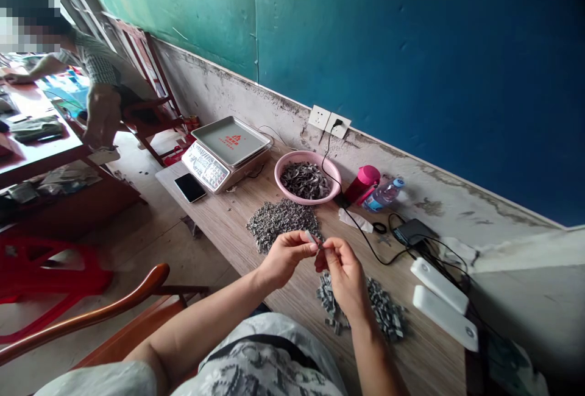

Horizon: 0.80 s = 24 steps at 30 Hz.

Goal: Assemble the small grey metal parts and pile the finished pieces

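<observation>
1. Small pale oblong piece point(311, 237): partly hidden by left hand's fingers point(299, 245); kind too small to tell.
2. Loose heap of small grey pieces point(280, 223): each too small to identify.
3. Red-brown wooden table point(31, 155): cut off by left edge.

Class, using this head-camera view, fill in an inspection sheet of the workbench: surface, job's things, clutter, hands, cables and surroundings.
Surface: wood-grain table.
Job's things: heap of small grey metal pieces; second heap; pink plastic basket of dark pieces; digital scale.
Clutter: smartphone; pink flask; water bottle; two white plastic devices.
Hands: left hand pinches a small pale piece; right hand is closed beside it.
Cables: black cable from wall socket toward black adapter.
Surroundings: co-worker at a second table; red plastic stool; wooden chair arm.
</observation>
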### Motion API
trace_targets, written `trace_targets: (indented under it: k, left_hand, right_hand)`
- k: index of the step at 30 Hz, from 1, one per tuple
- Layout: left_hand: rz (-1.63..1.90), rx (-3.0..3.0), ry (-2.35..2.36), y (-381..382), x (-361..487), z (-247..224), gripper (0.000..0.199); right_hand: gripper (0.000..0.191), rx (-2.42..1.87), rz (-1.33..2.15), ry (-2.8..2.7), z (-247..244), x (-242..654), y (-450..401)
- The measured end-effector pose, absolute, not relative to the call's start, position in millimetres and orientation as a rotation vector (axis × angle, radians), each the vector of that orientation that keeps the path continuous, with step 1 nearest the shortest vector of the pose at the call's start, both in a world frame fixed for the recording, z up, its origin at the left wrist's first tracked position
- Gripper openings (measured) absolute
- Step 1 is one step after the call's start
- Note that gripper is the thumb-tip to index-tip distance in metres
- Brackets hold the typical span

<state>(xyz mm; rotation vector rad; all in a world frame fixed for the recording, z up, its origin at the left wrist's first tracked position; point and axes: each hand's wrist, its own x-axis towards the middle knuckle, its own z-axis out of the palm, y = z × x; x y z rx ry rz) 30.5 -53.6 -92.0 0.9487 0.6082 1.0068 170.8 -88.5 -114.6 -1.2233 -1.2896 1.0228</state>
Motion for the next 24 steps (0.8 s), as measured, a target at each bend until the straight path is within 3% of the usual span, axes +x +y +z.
trace_targets:
  k: [3,8,17,24]
  left_hand:
    - [0.993,0.777,0.619,-56,28,-94,0.024]
    - [0.981,0.978,0.623,-56,25,-92,0.021]
    - [1.117,1.046,0.762,-57,40,-91,0.034]
    - [1.135,1.472,0.975,-58,39,-94,0.021]
  right_hand:
    - [0.017,-1.215,0.879,-1.389,-111,175,-88]
    - [0.012,-1.17,0.763,-1.404,-107,180,-83]
    - [0.009,-1.15,0.662,-1.437,-104,182,-80]
    - [0.009,-1.208,0.434,-1.61,-95,179,-87]
